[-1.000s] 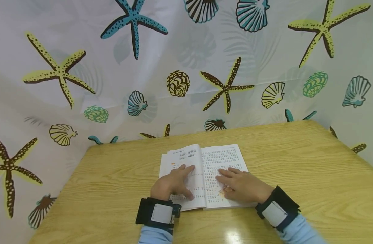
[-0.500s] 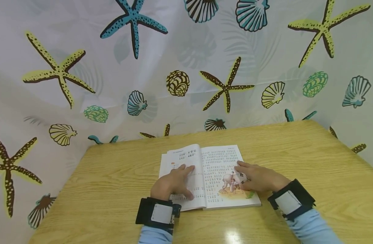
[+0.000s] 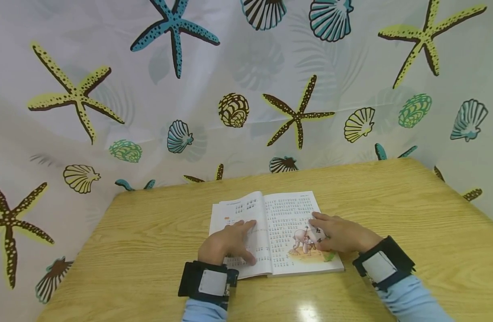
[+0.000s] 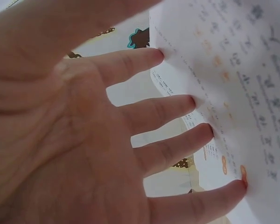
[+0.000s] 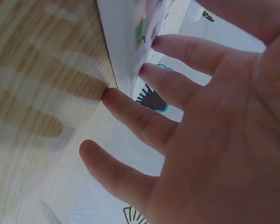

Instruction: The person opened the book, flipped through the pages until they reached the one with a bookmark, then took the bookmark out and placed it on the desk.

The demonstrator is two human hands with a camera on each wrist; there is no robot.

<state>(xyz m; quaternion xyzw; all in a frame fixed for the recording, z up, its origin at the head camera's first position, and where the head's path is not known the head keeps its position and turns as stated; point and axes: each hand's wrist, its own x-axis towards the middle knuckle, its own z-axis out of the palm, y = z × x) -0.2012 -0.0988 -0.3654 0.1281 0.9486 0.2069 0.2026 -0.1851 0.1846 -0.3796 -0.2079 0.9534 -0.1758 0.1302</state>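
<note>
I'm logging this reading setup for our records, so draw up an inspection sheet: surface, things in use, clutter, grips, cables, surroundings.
Surface: wood-grain table, with a bright reflection near the person's side.
Things in use: one book, lying open on the table; a coloured illustration sits low on the right page.
Clutter: nothing seen.
Grips: left hand, fingers spread, fingertips touching the left page; right hand, fingers spread at the right page's outer edge, partly hiding the illustration. Black wristbands on both wrists.
Cables: nothing seen.
Surroundings: pale backdrop printed with starfish and shells.
</note>
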